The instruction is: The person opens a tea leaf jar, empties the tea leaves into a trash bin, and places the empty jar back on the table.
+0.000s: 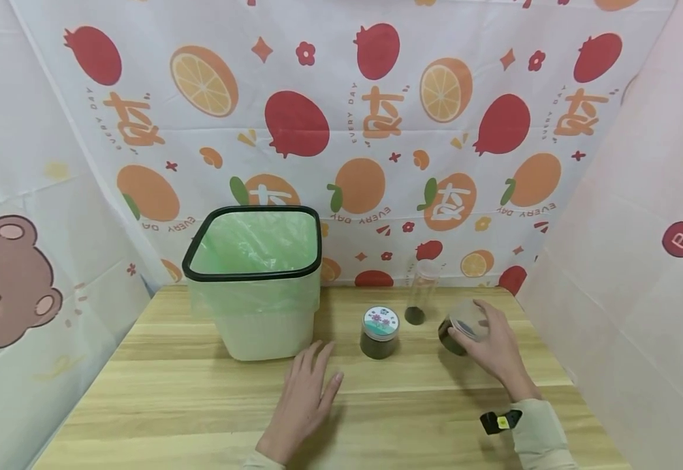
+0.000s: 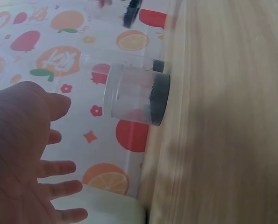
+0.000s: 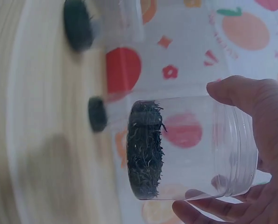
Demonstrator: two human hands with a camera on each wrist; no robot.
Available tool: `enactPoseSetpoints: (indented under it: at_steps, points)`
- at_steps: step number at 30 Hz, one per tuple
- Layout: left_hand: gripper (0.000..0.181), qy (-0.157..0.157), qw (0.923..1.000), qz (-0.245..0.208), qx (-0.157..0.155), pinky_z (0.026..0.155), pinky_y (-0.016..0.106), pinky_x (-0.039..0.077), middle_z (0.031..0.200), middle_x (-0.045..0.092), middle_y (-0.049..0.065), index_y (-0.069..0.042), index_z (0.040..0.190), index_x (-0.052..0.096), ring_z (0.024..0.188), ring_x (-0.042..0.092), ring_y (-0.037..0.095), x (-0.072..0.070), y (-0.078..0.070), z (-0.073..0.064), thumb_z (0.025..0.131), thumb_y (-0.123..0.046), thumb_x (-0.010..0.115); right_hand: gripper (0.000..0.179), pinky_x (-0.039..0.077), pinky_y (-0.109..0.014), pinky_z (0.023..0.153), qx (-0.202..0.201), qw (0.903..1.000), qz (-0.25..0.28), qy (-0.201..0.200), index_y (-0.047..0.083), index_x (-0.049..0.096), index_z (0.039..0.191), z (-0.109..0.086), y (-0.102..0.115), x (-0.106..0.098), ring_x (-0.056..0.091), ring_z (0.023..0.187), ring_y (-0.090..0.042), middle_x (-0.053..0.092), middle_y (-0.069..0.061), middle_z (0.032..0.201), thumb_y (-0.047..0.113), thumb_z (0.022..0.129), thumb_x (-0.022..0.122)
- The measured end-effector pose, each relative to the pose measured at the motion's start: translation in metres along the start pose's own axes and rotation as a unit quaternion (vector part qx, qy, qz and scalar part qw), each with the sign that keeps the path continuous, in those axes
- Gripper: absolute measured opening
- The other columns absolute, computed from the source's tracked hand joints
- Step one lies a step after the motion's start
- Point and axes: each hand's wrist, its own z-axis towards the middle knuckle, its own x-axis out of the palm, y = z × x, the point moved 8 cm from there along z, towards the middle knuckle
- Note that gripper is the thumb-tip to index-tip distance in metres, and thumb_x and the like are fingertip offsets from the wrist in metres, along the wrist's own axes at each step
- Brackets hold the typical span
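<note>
- Right hand grips a clear jar, tilted, at the worktop's right side.
- Left hand, fingers spread, holds nothing near the bin.
- The jar could slip if the grip loosens; swinging left could topple the tube.

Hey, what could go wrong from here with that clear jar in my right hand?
Your right hand grips the clear, round, plastic-looking jar near its top, so it might slip. The tall, slim, clear cylindrical container with dark contents stands close by and could be knocked over. I can't tell whether your jar is tightly sealed; if not, tipping it might spill the dark, thin shreds inside.
</note>
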Motion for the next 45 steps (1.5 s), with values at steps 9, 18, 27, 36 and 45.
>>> enactPoseSetpoints:
  at_steps: [9, 18, 27, 36, 45]
  points:
    - [0.070, -0.033, 0.9985, -0.012, 0.041, 0.102, 0.060, 0.048, 0.143, 0.054, 0.022, -0.007, 0.147, 0.049, 0.131, 0.053, 0.040, -0.011, -0.007, 0.005, 0.089, -0.036, 0.077, 0.086, 0.055, -0.057, 0.090, -0.034, 0.9983, 0.048, 0.002, 0.010, 0.044, 0.149, -0.002, 0.038, -0.001, 0.062, 0.118, -0.040, 0.050, -0.020, 0.146, 0.049, 0.082, 0.082]
    - [0.081, -0.046, 0.9961, 0.004, 0.076, 0.104, 0.057, 0.048, 0.140, 0.057, 0.022, -0.005, 0.145, 0.049, 0.129, 0.055, 0.038, -0.018, -0.012, 0.013, 0.082, -0.043, 0.082, 0.084, 0.057, -0.053, 0.090, -0.051, 0.9932, 0.102, 0.020, 0.015, 0.045, 0.148, -0.004, 0.067, 0.000, 0.060, 0.120, -0.037, 0.052, -0.015, 0.143, 0.044, 0.079, 0.086]
    - [0.089, -0.017, 0.9971, -0.045, 0.059, 0.108, 0.051, 0.049, 0.147, 0.052, 0.018, -0.010, 0.150, 0.044, 0.133, 0.053, 0.034, -0.019, -0.021, 0.025, 0.080, -0.048, 0.083, 0.084, 0.058, -0.051, 0.090, -0.075, 0.9875, 0.130, 0.049, 0.019, 0.043, 0.149, -0.010, 0.095, 0.003, 0.059, 0.120, -0.034, 0.053, -0.012, 0.138, 0.042, 0.080, 0.086]
    - [0.098, -0.010, 0.9883, -0.113, 0.102, 0.111, 0.048, 0.048, 0.150, 0.050, 0.015, -0.011, 0.154, 0.038, 0.140, 0.048, 0.030, -0.022, -0.045, 0.040, 0.077, -0.047, 0.087, 0.083, 0.056, -0.051, 0.090, -0.102, 0.9835, 0.135, 0.064, 0.027, 0.044, 0.149, -0.018, 0.118, 0.013, 0.057, 0.123, -0.032, 0.054, -0.008, 0.141, 0.044, 0.079, 0.086]
    - [0.106, 0.013, 0.9823, -0.152, 0.110, 0.114, 0.047, 0.046, 0.153, 0.047, 0.009, -0.016, 0.158, 0.029, 0.143, 0.045, 0.027, -0.018, -0.057, 0.047, 0.075, -0.044, 0.089, 0.083, 0.054, -0.052, 0.095, -0.133, 0.9775, 0.144, 0.077, 0.026, 0.044, 0.149, -0.029, 0.144, 0.020, 0.056, 0.128, -0.030, 0.052, -0.005, 0.147, 0.046, 0.079, 0.086]
